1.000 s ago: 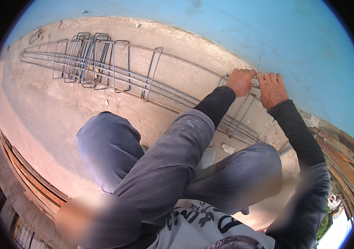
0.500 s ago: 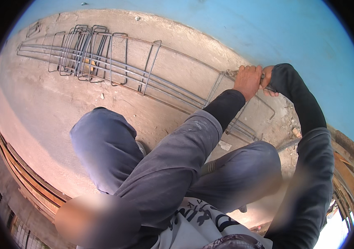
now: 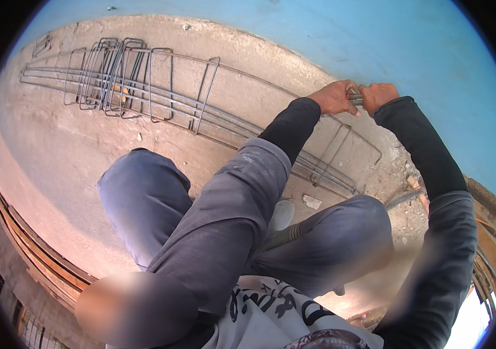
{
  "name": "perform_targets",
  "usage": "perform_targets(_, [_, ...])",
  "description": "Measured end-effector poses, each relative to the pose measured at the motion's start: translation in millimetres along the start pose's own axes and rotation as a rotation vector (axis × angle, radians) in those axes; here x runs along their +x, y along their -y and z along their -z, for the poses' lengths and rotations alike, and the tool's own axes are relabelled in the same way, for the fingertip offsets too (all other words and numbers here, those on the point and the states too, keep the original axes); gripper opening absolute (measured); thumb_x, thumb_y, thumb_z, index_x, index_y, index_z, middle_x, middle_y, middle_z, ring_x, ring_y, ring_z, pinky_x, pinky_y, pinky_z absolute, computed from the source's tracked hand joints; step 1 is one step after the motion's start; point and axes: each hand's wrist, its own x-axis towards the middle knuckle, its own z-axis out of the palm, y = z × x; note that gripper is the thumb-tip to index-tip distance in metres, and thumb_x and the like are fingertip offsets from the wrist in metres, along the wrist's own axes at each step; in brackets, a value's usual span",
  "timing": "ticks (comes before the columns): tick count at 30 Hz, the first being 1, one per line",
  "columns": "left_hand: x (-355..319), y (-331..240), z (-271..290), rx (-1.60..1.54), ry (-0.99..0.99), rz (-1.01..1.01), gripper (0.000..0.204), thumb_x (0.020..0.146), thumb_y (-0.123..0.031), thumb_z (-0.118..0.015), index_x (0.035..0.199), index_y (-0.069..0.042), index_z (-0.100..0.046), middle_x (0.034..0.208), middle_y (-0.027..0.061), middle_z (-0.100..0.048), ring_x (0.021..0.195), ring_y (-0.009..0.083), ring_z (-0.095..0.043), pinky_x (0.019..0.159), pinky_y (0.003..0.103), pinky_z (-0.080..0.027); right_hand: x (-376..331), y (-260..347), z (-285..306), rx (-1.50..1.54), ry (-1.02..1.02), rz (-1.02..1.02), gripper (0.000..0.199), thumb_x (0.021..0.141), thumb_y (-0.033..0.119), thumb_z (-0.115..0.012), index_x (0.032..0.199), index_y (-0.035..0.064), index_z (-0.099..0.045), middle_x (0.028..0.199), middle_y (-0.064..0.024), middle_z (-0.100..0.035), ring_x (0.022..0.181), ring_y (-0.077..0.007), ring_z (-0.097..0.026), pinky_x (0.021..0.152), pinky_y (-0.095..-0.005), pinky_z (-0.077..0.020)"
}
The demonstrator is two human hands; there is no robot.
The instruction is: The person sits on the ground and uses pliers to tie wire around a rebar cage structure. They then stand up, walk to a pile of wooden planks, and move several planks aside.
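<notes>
My left hand (image 3: 335, 98) and my right hand (image 3: 379, 96) meet above the far right end of a rebar cage (image 3: 224, 123), close to the blue wall. A short grey metal tool (image 3: 355, 99), with parts like two handles side by side, shows between them. The fingers of my right hand are closed round its end; most of it is hidden, so its exact kind cannot be made out. My left hand is curled against its other end, and what it grips is hidden. Below them, a rectangular stirrup (image 3: 335, 152) stands round the long bars.
Several stirrups (image 3: 114, 78) are bunched on the bars at the left. A blue wall (image 3: 411, 46) runs behind. A broken chunk (image 3: 312, 202) and rubble (image 3: 405, 209) lie on the ground near my knee. Long boards (image 3: 32, 238) lie at the lower left.
My left hand has shifted slightly left and my right hand has turned and risen a little, so the metal tool now shows between them. The stirrup near my hands now stands farther right along the bars.
</notes>
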Motion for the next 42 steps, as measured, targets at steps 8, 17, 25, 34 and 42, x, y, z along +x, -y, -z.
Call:
perform_targets(8, [-68, 46, 35, -0.368, -0.635, 0.006, 0.065, 0.080, -0.008, -0.066, 0.139, 0.001, -0.040, 0.124, 0.0177, -0.056, 0.112, 0.0301, -0.057, 0.099, 0.038, -0.046, 24, -7, 4, 0.366, 0.572, -0.129, 0.036, 0.081, 0.033, -0.075, 0.083, -0.0017, -0.067, 0.067, -0.0127, -0.065, 0.067, -0.0262, -0.067, 0.065, -0.0419, -0.0528])
perform_targets(17, [-16, 7, -74, 0.650, -0.589, -0.241, 0.042, 0.076, -0.008, -0.068, 0.114, -0.005, -0.051, 0.102, 0.0123, -0.054, 0.103, 0.0320, -0.052, 0.089, 0.044, -0.035, -5, -6, 34, 0.847, 0.744, -0.240, 0.024, 0.083, 0.022, -0.068, 0.086, -0.0023, -0.069, 0.067, -0.0125, -0.062, 0.061, -0.0222, -0.061, 0.055, -0.0349, -0.0468])
perform_targets(25, [-7, 8, -36, 0.443, -0.346, -0.236, 0.034, 0.076, -0.002, -0.063, 0.108, -0.008, -0.053, 0.099, 0.0115, -0.060, 0.098, 0.0333, -0.056, 0.088, 0.045, -0.036, -35, 20, -15, -0.314, -0.564, 0.110, 0.029, 0.084, 0.015, -0.056, 0.111, 0.0083, -0.063, 0.079, -0.0108, -0.063, 0.072, -0.0275, -0.064, 0.068, -0.0381, -0.0500])
perform_targets(34, [-26, -3, -58, 0.660, -0.493, -0.267, 0.033, 0.079, -0.008, -0.067, 0.110, -0.007, -0.055, 0.101, 0.0100, -0.059, 0.101, 0.0294, -0.057, 0.088, 0.042, -0.039, -5, 3, 43, 0.586, 0.717, -0.289, 0.022, 0.081, 0.022, -0.071, 0.087, 0.0009, -0.067, 0.075, -0.0144, -0.068, 0.061, -0.0242, -0.065, 0.057, -0.0392, -0.0530])
perform_targets(42, [1, 7, -20, 0.484, -0.137, -0.006, 0.038, 0.082, -0.011, -0.060, 0.119, -0.004, -0.054, 0.103, 0.0179, -0.067, 0.099, 0.0362, -0.064, 0.094, 0.045, -0.043, 1, 0, -6, 0.345, 0.010, 0.019, 0.023, 0.080, 0.022, -0.070, 0.092, 0.0019, -0.068, 0.079, -0.0166, -0.069, 0.068, -0.0251, -0.067, 0.062, -0.0388, -0.0526])
